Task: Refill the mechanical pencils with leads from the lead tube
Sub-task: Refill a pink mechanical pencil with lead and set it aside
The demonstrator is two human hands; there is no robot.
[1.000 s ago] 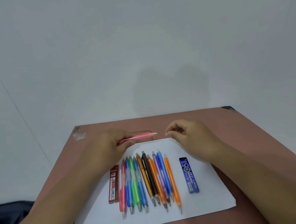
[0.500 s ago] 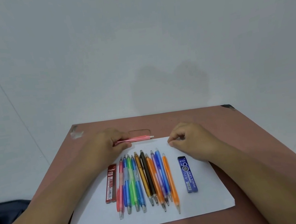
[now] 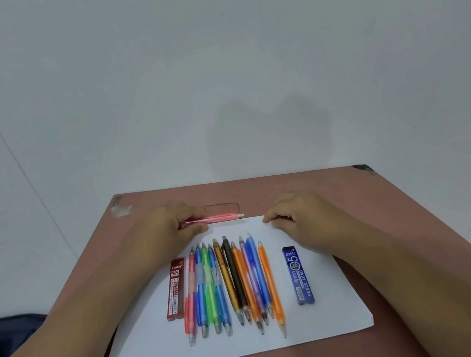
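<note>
left hand (image 3: 172, 228): gripping pink pencil (image 3: 218, 218) sideways, tip end pointing right, at the paper's (image 3: 322, 322) far edge
right hand (image 3: 296, 218): fingers curling tight at paper's far edge; cannot tell if pinching anything
pencils (image 3: 233, 283): lying in a row on paper
red tube (image 3: 176, 289): lying left of row
blue tube (image 3: 298, 275): lying right of row, near right wrist

The flat reddish-brown table top (image 3: 304, 187) looked matt, scuffed pale at its far left corner. The white rectangular paper sheet (image 3: 330, 312) on it was smooth and matt. The row of coloured translucent plastic mechanical pencils (image 3: 233, 283) showed a light gloss, with clear tips. The red plastic lead case (image 3: 176, 289) and blue plastic lead case (image 3: 299, 274) appeared glossy, with printed faces.
</note>
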